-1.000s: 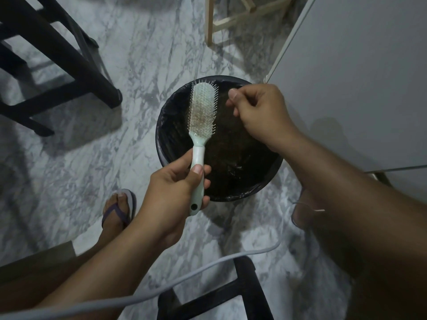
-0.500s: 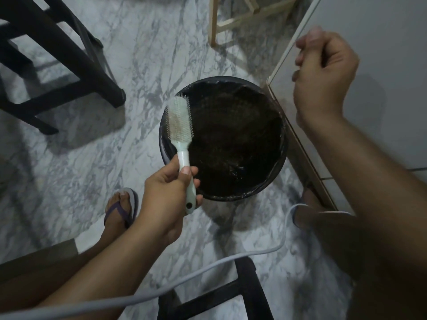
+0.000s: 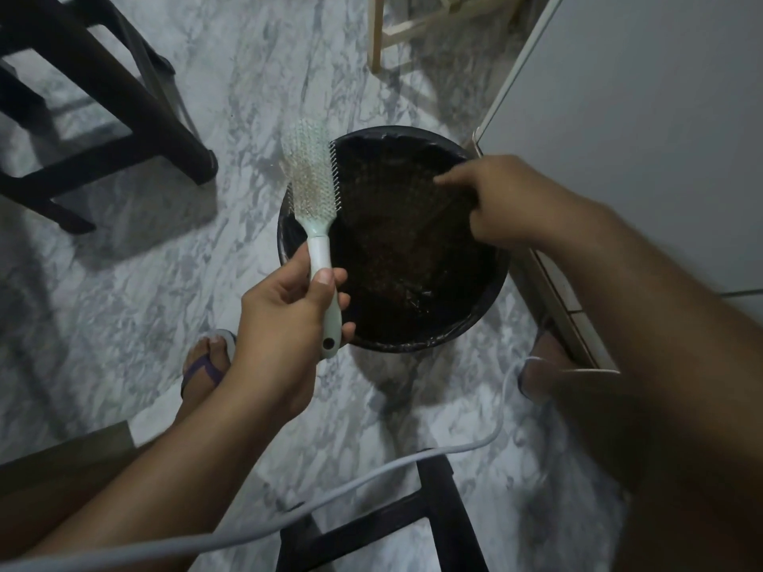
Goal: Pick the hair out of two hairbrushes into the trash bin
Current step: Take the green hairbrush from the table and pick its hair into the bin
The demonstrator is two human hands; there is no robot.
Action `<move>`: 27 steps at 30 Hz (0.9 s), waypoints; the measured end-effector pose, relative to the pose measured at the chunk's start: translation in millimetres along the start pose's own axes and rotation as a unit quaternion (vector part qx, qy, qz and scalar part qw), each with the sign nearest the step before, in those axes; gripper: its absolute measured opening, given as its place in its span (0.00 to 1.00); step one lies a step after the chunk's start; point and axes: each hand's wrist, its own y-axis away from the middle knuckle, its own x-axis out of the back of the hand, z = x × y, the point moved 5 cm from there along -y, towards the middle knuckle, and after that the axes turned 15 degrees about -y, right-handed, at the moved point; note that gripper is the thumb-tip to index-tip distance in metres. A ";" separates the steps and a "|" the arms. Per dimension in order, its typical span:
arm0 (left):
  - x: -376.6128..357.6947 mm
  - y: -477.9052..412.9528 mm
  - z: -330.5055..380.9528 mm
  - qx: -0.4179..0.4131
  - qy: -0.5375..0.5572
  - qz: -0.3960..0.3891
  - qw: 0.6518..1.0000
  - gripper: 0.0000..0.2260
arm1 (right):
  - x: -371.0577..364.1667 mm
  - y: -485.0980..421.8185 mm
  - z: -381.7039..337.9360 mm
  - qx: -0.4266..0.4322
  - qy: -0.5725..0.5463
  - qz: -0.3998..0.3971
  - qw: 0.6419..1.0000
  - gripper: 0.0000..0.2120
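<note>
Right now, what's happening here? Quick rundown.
A person is cleaning a hairbrush over a black lined trash bin on a marble floor. The left hand grips the pale green brush by its handle, bristles up, at the bin's left rim; some hair shows among the bristles. The right hand is blurred over the bin's opening, apart from the brush, with the fingers pointing toward the brush. Whether it holds any hair cannot be told. Only one brush is in view.
</note>
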 end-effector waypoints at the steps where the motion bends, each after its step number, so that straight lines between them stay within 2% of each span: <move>1: -0.2 -0.1 -0.9 0.000 -0.003 -0.002 1.000 0.17 | 6.4 1.0 -2.2 0.012 -0.008 0.021 1.000 0.35; 2: -0.7 0.3 -1.6 -0.001 -0.006 -0.006 1.000 0.17 | 10.3 1.6 -6.3 0.031 -0.067 0.040 0.996 0.35; 3: -1.7 1.1 -2.3 -0.002 -0.009 -0.012 1.000 0.17 | 9.5 1.7 -12.3 0.049 -0.186 0.048 0.980 0.36; 4: -2.9 2.3 -3.1 -0.003 -0.012 -0.020 1.000 0.17 | 3.5 2.8 -20.9 0.055 -0.336 0.038 0.940 0.37; 5: -4.7 3.7 -4.0 -0.004 -0.015 -0.029 0.999 0.17 | -6.5 3.8 -29.3 0.051 -0.474 0.013 0.879 0.38; 6: -6.7 5.1 -4.7 -0.007 -0.017 -0.038 0.999 0.17 | -19.7 3.3 -35.5 0.040 -0.567 -0.025 0.822 0.37; 7: -9.0 6.4 -5.7 -0.009 -0.020 -0.046 0.999 0.17 | -32.5 3.2 -41.8 0.034 -0.599 -0.070 0.797 0.35; 8: -11.0 7.5 -6.5 -0.009 -0.023 -0.051 0.998 0.17 | -41.9 5.3 -48.7 0.038 -0.583 -0.109 0.804 0.29; 9: -12.5 7.7 -7.2 -0.008 -0.025 -0.053 0.998 0.17 | -47.0 6.3 -53.3 0.049 -0.535 -0.126 0.834 0.21; 11: -11.6 6.9 -7.4 -0.006 -0.022 -0.047 0.999 0.17 | -45.0 2.1 -51.4 0.072 -0.450 -0.074 0.887 0.12; 14: -6.0 5.2 -3.2 -0.013 -0.013 -0.035 0.999 0.17 | -34.2 -9.3 -31.1 0.061 -0.412 0.040 0.908 0.12; 16: -4.9 6.2 -0.8 -0.019 -0.013 -0.032 0.999 0.17 | -38.5 -15.3 -20.9 0.035 -0.414 0.060 0.908 0.13; 20: -10.6 13.4 0.7 -0.030 -0.003 -0.028 0.999 0.17 | -68.0 -23.1 1.0 -0.079 -0.457 0.075 0.883 0.15; 22: -3.6 14.9 9.9 -0.066 -0.008 -0.002 0.998 0.17 | -76.3 -26.2 25.4 -0.117 -0.384 0.102 0.910 0.15; 24: 6.7 14.9 23.4 -0.104 -0.008 0.016 0.994 0.18 | -81.2 -25.8 45.0 -0.134 -0.271 0.093 0.949 0.17; 27: 16.6 9.5 26.9 -0.097 -0.011 0.024 0.995 0.17 | -83.6 -21.1 33.1 -0.081 -0.188 0.060 0.977 0.17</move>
